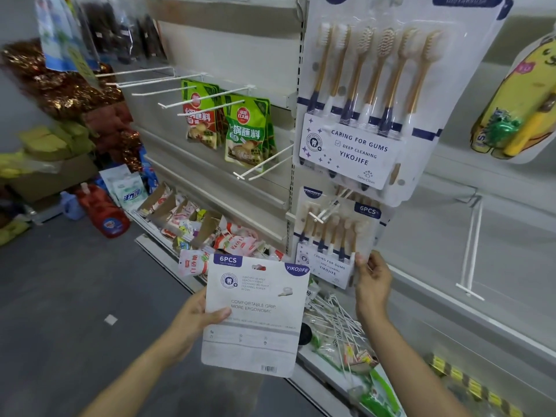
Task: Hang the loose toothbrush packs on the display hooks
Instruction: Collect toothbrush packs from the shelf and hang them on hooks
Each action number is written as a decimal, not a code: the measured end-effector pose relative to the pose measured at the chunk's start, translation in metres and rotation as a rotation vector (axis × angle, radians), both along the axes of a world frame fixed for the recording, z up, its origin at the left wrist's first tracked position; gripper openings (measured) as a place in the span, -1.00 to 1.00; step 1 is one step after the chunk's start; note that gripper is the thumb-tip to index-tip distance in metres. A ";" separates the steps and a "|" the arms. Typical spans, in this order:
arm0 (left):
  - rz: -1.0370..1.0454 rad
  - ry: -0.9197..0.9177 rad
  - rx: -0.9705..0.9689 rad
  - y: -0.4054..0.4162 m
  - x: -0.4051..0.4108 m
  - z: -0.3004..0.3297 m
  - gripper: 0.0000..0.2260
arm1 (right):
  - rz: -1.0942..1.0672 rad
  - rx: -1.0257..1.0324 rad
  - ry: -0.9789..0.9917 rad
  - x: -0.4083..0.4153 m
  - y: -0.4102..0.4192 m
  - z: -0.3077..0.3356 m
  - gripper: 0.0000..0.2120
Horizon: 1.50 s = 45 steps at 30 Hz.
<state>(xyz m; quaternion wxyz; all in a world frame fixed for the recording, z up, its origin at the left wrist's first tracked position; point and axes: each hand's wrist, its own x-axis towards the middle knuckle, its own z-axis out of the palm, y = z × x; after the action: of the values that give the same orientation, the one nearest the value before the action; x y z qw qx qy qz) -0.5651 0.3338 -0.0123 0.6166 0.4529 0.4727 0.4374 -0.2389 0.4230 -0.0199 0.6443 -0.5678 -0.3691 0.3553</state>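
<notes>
My left hand [197, 319] grips a loose toothbrush pack [255, 314] by its left edge, its printed white back facing me, low in the middle of the view. My right hand [371, 279] pinches the lower right corner of another toothbrush pack [334, 239] that hangs on a white display hook [326, 210] on the shelf wall. Above it a large pack of several gold-handled brushes [373, 94] hangs close to the camera.
Bare white hooks [192, 100] stick out at upper left beside green sauce pouches [246, 130]. Another bare hook [471, 245] hangs at right. The bottom shelf holds snack boxes [186, 218] and loose white hooks [334, 317]. Detergent bottles [105, 212] stand on the floor.
</notes>
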 end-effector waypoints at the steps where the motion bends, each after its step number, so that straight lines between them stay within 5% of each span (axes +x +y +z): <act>1: 0.005 0.000 0.000 0.001 0.002 0.000 -0.51 | -0.008 -0.001 -0.005 0.004 0.008 -0.001 -0.87; 16: 0.050 0.043 -0.052 0.030 0.049 -0.010 -0.44 | -0.084 0.082 -0.083 0.072 0.101 -0.015 -0.85; 26: 0.034 0.029 -0.043 0.052 0.072 -0.013 -0.52 | -0.142 -0.143 -0.217 0.083 0.124 -0.019 -0.83; 35: -0.058 0.005 -0.010 0.082 0.068 -0.003 -0.21 | -0.200 -0.209 -0.384 0.068 0.058 0.007 -0.73; 40: -0.135 0.023 0.046 0.095 0.064 -0.001 -0.57 | -0.104 -0.182 -0.379 0.027 -0.002 0.026 -0.90; 45: -0.173 0.047 0.062 0.098 0.063 -0.002 -0.61 | -0.060 -0.163 -0.341 -0.019 -0.045 0.035 -0.79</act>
<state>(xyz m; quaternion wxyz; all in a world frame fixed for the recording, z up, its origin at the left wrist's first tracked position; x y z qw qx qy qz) -0.5023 0.4320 -0.0145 0.6264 0.5210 0.4326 0.3861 -0.2580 0.3783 0.0146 0.5345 -0.6809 -0.4258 0.2635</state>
